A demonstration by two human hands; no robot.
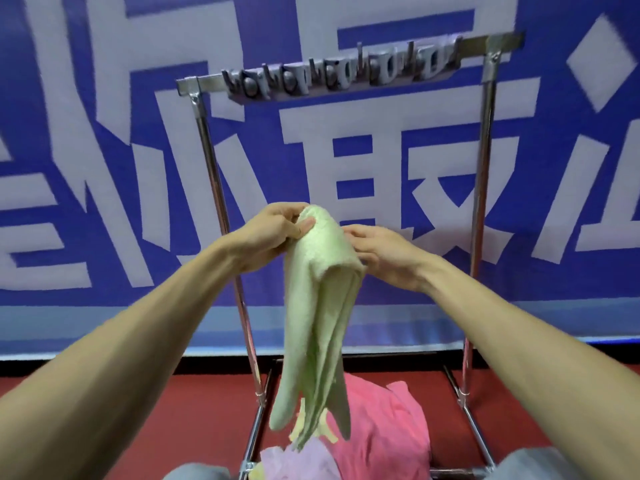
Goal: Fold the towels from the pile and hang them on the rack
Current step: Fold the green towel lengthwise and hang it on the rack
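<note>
A light green towel (317,306) hangs bunched in the air in front of me, its loose ends dangling down toward the pile. My left hand (273,230) pinches its top corner between thumb and fingers. My right hand (384,252) grips the towel's upper right edge, fingers tucked behind the cloth. Behind stands a chrome rack (483,174) whose top bar carries a row of grey clips (343,72). The pile lies on the floor under the rack: a pink towel (388,424), a lilac towel (298,462) and a bit of yellow towel (327,433).
A blue banner (104,168) with large white characters fills the wall behind the rack. Red floor (194,403) spreads under it. The rack's base rails (476,431) run along the floor toward me on both sides. Grey trouser knees (540,462) show at the bottom.
</note>
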